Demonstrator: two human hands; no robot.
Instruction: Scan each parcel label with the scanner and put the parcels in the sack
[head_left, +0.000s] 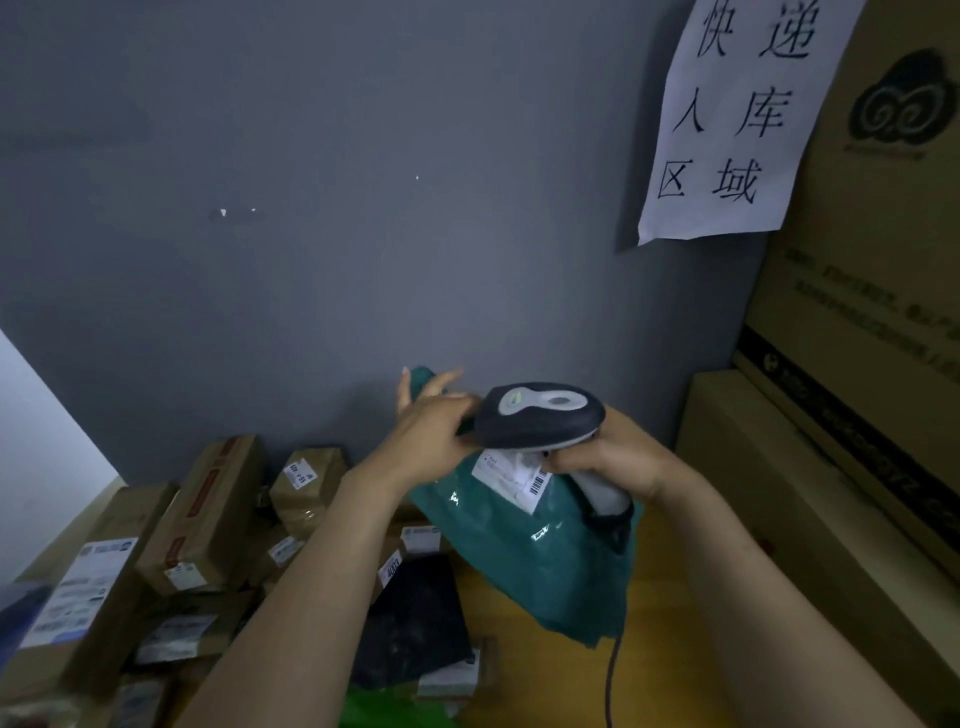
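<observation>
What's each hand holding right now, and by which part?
Left hand grips the green parcel by its upper edge. Right hand holds the scanner by its handle, head over the label.

Dim, soft blur; edges bowed — glints

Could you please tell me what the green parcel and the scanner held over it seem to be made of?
The green parcel looks like a thin, glossy plastic mailer bag: it creases softly and shows bright glints. The scanner seems hard moulded plastic, a dark matt shell with a lighter grey inset and handle; its smooth rigid curves suggest so.
</observation>
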